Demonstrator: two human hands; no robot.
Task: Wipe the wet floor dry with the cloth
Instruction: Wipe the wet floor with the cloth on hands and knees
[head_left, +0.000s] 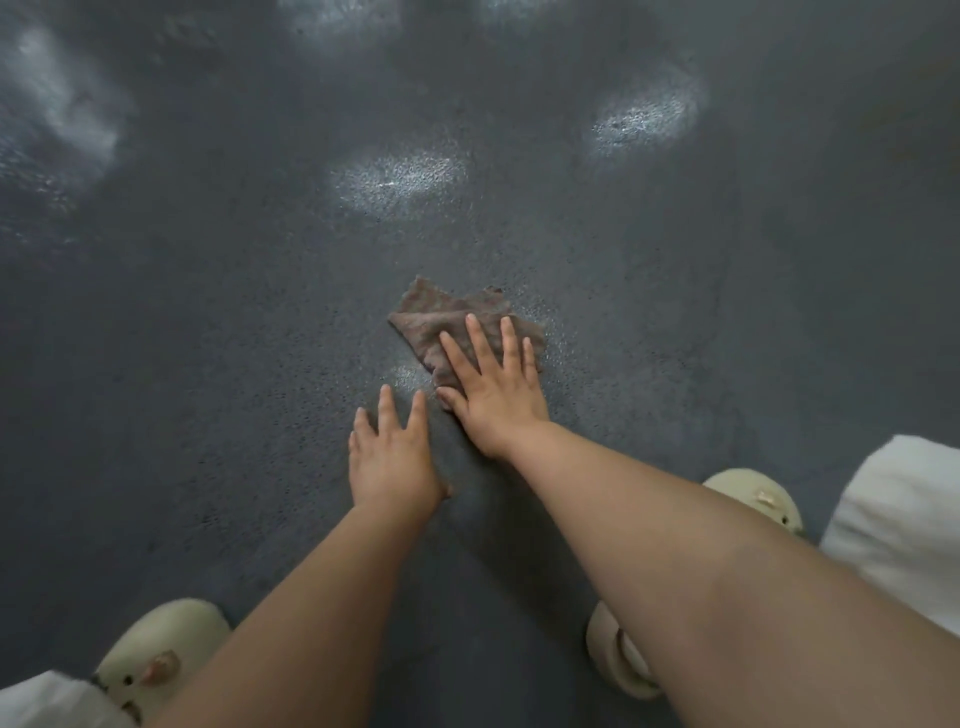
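Note:
A crumpled brown cloth (441, 317) lies on the dark grey speckled floor (234, 312) in the middle of the view. My right hand (496, 389) lies flat on the near part of the cloth, fingers straight and spread, pressing it down. My left hand (392, 457) is just left of and nearer than the cloth, fingers straight, palm down on or just over the bare floor, not touching the cloth. Small glistening wet spots show around the cloth's right edge and near its left corner.
Shiny patches lie farther out on the floor, one ahead (400, 179), one at the far right (647, 117) and one at the far left (78, 119). My feet in pale slippers (156, 654) (753, 499) are planted at the lower left and lower right, with white clothing at both bottom corners.

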